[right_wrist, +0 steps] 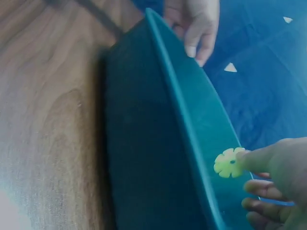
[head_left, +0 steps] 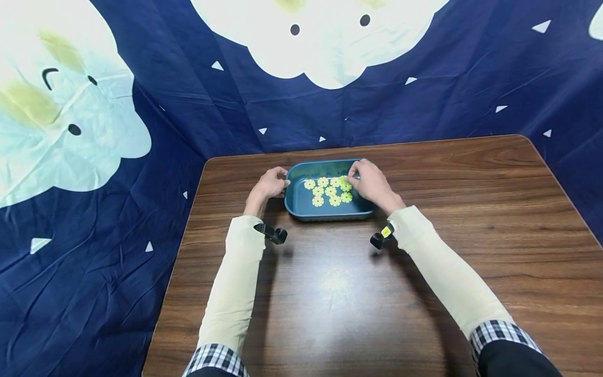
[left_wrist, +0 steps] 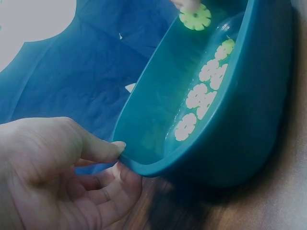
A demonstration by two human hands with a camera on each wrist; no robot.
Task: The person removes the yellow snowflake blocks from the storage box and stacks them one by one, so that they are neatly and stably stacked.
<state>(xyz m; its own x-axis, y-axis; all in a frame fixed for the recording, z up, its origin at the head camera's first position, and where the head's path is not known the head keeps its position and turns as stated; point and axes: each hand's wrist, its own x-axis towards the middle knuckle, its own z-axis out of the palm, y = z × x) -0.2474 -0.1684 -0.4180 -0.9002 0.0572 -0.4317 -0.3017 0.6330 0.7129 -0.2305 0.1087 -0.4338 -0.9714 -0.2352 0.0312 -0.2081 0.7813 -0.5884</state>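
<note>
Yellow flowers (head_left: 330,191) lie on the tub's (head_left: 325,169) floor, save one (right_wrist: 223,165) the right hand (head_left: 372,183) pinches; left hand (head_left: 269,186) grips the rim (left_wrist: 152,169).

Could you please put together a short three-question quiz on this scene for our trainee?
1. What does the right hand pinch?
2. True or false: the left hand is well away from the tray.
3. Fill the gap: the tray stands on a wooden ____.

Key:
1. A yellow-green flower piece.
2. False; it grips the tray at one end.
3. Table.
</note>
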